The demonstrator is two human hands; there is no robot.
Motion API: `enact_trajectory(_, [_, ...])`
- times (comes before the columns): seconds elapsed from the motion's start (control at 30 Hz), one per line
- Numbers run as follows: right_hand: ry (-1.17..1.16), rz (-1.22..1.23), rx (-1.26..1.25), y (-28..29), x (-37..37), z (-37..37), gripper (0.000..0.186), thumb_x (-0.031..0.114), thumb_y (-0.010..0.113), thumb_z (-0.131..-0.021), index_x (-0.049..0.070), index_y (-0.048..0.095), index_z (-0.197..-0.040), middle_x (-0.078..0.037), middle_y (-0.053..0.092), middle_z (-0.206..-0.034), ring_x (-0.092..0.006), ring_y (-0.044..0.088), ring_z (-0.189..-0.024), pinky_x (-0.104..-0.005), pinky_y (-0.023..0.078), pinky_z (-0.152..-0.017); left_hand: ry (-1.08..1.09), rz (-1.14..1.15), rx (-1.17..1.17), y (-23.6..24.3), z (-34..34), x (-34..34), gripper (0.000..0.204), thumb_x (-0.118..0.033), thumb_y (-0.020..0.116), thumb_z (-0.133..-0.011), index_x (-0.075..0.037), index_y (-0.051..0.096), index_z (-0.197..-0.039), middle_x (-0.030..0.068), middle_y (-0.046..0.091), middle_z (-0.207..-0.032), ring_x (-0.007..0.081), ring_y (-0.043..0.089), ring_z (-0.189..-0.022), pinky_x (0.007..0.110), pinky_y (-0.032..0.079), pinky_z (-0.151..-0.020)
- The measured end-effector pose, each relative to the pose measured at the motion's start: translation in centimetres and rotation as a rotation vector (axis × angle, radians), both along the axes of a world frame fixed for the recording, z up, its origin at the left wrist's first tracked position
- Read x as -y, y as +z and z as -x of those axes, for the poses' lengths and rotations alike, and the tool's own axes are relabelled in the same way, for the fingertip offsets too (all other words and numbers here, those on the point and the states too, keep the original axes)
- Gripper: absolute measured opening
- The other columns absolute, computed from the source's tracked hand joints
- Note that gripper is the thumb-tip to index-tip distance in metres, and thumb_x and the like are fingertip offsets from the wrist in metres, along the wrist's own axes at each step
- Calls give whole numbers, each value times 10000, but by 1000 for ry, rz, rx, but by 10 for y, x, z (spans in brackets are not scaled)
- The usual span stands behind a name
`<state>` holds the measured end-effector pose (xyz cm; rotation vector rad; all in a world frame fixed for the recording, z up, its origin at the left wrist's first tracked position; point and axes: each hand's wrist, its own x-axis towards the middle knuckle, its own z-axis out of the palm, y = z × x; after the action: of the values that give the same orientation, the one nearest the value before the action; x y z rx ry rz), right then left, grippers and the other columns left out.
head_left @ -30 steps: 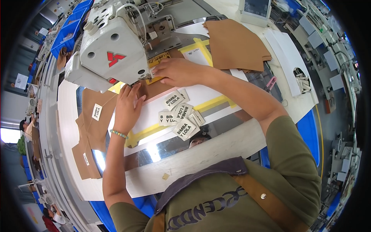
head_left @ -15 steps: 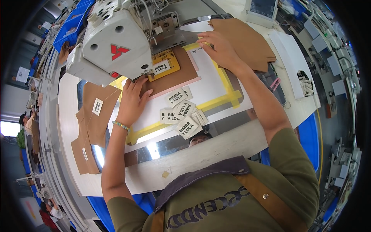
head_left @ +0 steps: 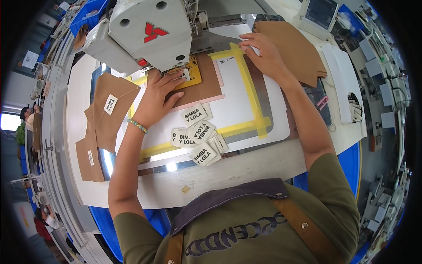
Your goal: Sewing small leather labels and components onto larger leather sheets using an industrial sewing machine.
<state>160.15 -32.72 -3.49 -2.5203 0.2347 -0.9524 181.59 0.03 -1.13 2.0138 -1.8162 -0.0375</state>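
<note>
My left hand point(head_left: 159, 91) lies flat with fingers spread on a brown fabric panel point(head_left: 203, 86) beneath the sewing machine head point(head_left: 143, 37). Its fingertips reach over the yellow template frame point(head_left: 196, 73) and partly cover the white label inside. My right hand point(head_left: 266, 55) is at the far right corner of the white taped board point(head_left: 237, 99), fingers loosely stretched and thumb apart, near the yellow tape point(head_left: 249, 81). It holds nothing I can see. Between my arms, a loose pile of white printed labels point(head_left: 203, 132) rests on the board's near part.
Brown pieces with sewn labels point(head_left: 97, 121) hang together by thread at left. A stack of brown panels point(head_left: 285, 48) lies at far right, beside a white box of small pieces point(head_left: 340, 83) and pink snips point(head_left: 322, 103). A control screen point(head_left: 320, 15) stands behind.
My left hand's fingers have moved from the template's near left corner onto the frame and its label. My right hand stays by the board's far corner. The whole view has shifted somewhat.
</note>
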Motion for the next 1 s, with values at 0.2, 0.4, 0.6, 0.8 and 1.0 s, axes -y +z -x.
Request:
enact_trajectory(0.2, [-4, 2, -16, 0, 0, 0, 194, 172, 681, -1012, 56, 788, -1126, -86, 715, -1378, -315, 620, -1310, -426, 501, -1105, -44, -35, 42, 3, -6, 0, 417, -158, 733, -971, -72, 722, -1379, 49, 634, -1544, 339, 502, -1196, 418, 435, -1119])
enact_trajectory(0.4, [-4, 2, -34, -1, 2, -1, 189, 165, 683, -1006, 57, 785, -1124, -87, 726, -1366, -315, 617, -1323, -429, 489, -1127, -67, -48, 23, 5, -8, 1, 423, -177, 741, -970, -77, 724, -1381, 39, 642, -1537, 335, 498, -1142, 419, 435, -1107])
enact_trajectory(0.6, [-14, 10, -36, -2, 4, -1, 184, 161, 683, -1003, 59, 783, -1120, -84, 738, -1344, -312, 613, -1335, -431, 487, -1131, -92, -25, 35, 7, -9, 2, 412, -183, 746, -969, -77, 730, -1367, 36, 654, -1523, 317, 504, -1106, 405, 444, -1087])
enact_trajectory(0.8, [2, 11, -22, -5, 4, -1, 177, 153, 683, -1000, 52, 786, -1104, -83, 745, -1320, -307, 615, -1334, -430, 494, -1123, -95, -19, 25, 4, -11, 6, 402, -194, 730, -987, -80, 727, -1373, 52, 674, -1497, 313, 543, -1067, 400, 435, -1041])
enact_trajectory(1.0, [2, 18, -7, -10, 3, 0, 170, 144, 688, -999, 48, 788, -1097, -81, 748, -1301, -302, 629, -1297, -428, 508, -1103, 12, -84, 33, -5, -16, 14, 386, -229, 730, -1000, -116, 741, -1369, 99, 687, -1431, 337, 552, -1170, 436, 465, -1089])
